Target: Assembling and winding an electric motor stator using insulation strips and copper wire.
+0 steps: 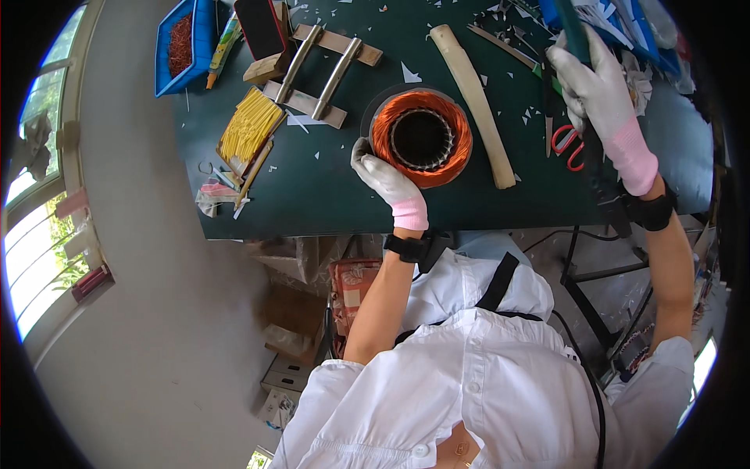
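A motor stator (422, 139) with orange copper windings, toothed around a dark round bore, stands near the front of the dark green table. My left hand (387, 178), in a white glove with a pink cuff, curls its fingers against the stator's lower left side. At the far right, my right hand (591, 82), gloved the same way, is closed around a long dark green object (575, 33). Its kind I cannot make out, and the upper end runs out of view. Red-handled scissors (569, 148) lie just below this hand.
A pale wooden stick (473, 105) lies right of the stator. A metal-rod rack (322, 74), yellow strips (251, 129), a blue tray (185, 47) of reddish bits and a phone (260, 27) are at left. A blue bin (637, 27) stands far right. White scraps dot the table (312, 203).
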Tool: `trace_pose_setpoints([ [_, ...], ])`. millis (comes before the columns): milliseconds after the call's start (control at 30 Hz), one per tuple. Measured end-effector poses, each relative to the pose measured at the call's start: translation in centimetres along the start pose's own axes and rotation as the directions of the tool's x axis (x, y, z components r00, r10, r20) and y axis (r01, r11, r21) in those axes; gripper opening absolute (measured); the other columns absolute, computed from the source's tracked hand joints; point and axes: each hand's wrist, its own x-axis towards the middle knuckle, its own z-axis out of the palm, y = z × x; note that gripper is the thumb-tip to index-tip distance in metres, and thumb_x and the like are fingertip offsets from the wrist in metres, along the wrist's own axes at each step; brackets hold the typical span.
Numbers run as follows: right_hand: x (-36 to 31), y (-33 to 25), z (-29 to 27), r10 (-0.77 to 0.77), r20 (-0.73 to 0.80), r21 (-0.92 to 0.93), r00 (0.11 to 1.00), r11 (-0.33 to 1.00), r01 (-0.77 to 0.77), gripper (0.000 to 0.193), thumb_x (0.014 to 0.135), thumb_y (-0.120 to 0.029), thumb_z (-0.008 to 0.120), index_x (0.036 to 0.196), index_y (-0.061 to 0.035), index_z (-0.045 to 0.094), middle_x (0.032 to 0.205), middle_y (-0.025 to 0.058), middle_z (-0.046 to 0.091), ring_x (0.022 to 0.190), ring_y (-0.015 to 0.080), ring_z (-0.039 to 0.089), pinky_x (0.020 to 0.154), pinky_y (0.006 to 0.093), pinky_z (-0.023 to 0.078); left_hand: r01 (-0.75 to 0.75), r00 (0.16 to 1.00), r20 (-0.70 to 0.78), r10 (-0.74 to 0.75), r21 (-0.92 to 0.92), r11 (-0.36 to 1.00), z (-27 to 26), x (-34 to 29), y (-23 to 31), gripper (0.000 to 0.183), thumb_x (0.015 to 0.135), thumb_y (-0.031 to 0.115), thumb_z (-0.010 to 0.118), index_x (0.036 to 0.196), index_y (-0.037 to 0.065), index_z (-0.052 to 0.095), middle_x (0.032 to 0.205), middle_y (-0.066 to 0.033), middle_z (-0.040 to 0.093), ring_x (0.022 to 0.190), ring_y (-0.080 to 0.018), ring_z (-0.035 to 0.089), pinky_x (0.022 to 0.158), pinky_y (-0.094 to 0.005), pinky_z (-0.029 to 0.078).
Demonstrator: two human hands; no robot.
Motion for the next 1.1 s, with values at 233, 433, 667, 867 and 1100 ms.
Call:
trace_pose_setpoints([
  [233, -4.3, 7.2, 4.4, 0.057, 0.554, -0.388, 0.830, 0.901, 0.197, 0.024, 0.080, -0.016, 0.055, 0.097, -0.0022, 0.045, 0.063, 0.0206, 0.054, 0.060, 0.0348, 0.060, 0.055, 0.0398, 0.046, 0.087, 0.995, 0.048, -0.087, 0.008, 0.996, -0.1, 2.1, 0.1, 0.032, 0.098, 0.023, 0.028, 0.114, 0.000, 0.044, 0.107, -0.0101, 0.047, 0.099, -0.0189, 0.047, 0.093, -0.0318, 0.036],
  [433, -1.2, 2.7, 2.6, -0.026, -0.135, 0.241, 0.990, 0.969, 0.058, 0.012, 0.092, -0.018, 0.049, 0.095, -0.0062, 0.046, 0.057, -0.0040, 0.041, 0.038, 0.0018, 0.035, 0.035, 0.0191, 0.033, 0.050, 0.999, 0.021, -0.049, -0.083, 0.995, 0.1, -0.2, 0.4, 0.034, 0.097, 0.022, 0.027, 0.115, -0.001, 0.045, 0.109, -0.0108, 0.048, 0.105, -0.0205, 0.047, 0.097, -0.0326, 0.035],
  [667, -2.0, 5.5, 3.7, -0.090, 0.557, -0.266, 0.825, 0.922, 0.281, 0.024, 0.081, -0.016, 0.056, 0.095, -0.0009, 0.045, 0.062, 0.0146, 0.054, 0.057, 0.0296, 0.057, 0.055, 0.0360, 0.045, -0.053, 0.995, 0.084, 0.048, 0.058, 0.997, -0.9, 2.6, -0.1, 0.038, 0.099, 0.029, 0.027, 0.116, -0.001, 0.043, 0.106, -0.0114, 0.048, 0.101, -0.0202, 0.047, 0.094, -0.0333, 0.036],
  [867, -3.0, 3.9, 3.7, -0.060, 0.012, 0.012, 0.998, 0.998, 0.060, 0.014, 0.089, -0.017, 0.053, 0.093, -0.0058, 0.046, 0.053, 0.0000, 0.045, 0.037, 0.0140, 0.045, 0.037, 0.0254, 0.038, -0.015, 0.999, 0.034, 0.018, -0.061, 0.998, 0.8, -0.1, 1.3, 0.034, 0.098, 0.021, 0.027, 0.119, -0.001, 0.043, 0.112, -0.0121, 0.047, 0.104, -0.0200, 0.047, 0.096, -0.0322, 0.036],
  [1100, -1.6, 2.4, 0.5, -0.068, 0.446, -0.360, 0.892, 0.899, 0.249, 0.023, 0.083, -0.017, 0.056, 0.098, -0.0013, 0.047, 0.061, 0.0147, 0.054, 0.051, 0.0262, 0.058, 0.048, 0.0331, 0.046, -0.060, 0.998, 0.016, 0.059, 0.088, 0.994, 0.0, 0.1, 0.5, 0.038, 0.096, 0.026, 0.028, 0.114, -0.003, 0.044, 0.109, -0.0133, 0.047, 0.103, -0.0221, 0.046, 0.096, -0.0348, 0.035],
])
